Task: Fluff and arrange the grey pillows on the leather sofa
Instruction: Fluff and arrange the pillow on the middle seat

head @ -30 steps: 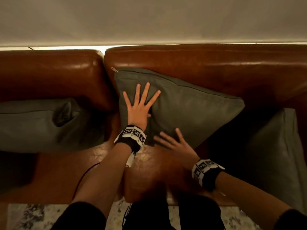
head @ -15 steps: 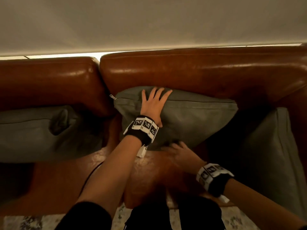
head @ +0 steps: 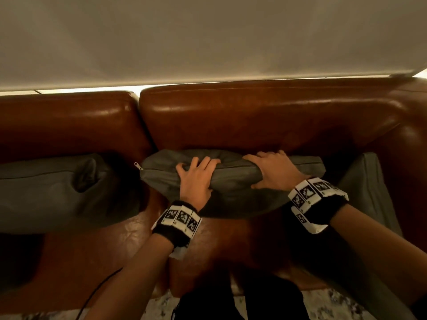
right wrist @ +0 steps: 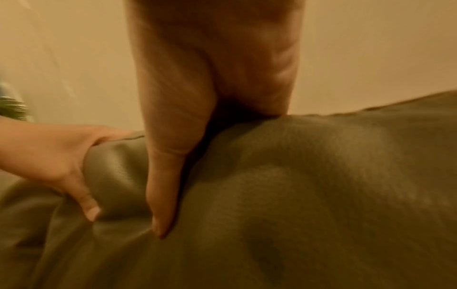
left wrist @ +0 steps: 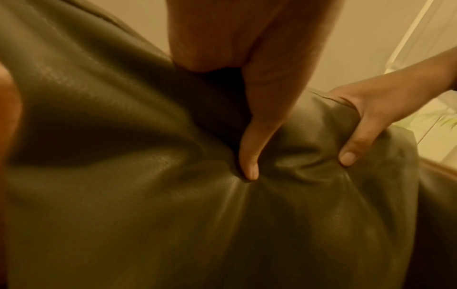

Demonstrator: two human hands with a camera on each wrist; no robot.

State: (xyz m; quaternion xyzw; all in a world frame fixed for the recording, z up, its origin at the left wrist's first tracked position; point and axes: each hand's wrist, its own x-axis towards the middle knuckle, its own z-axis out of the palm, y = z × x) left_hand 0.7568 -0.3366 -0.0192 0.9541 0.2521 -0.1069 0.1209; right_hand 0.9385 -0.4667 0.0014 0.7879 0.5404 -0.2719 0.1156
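The middle grey pillow stands against the brown leather sofa back, its zip edge on top. Both hands grip that top edge side by side: my left hand with fingers curled over the edge, my right hand just to its right. In the left wrist view my left thumb digs into the pillow, and the right hand clasps the same ridge. The right wrist view shows my right thumb pressed into the pillow beside the left hand.
A second grey pillow lies on the left seat, dented near its corner. A third grey pillow leans at the right sofa arm. A pale wall rises behind the sofa. A patterned rug shows below the seat edge.
The left hand slid from the pillow's front face up to its top edge. The right hand rose from the lower front to grip the top edge too. The pillow now sits lower and squeezed.
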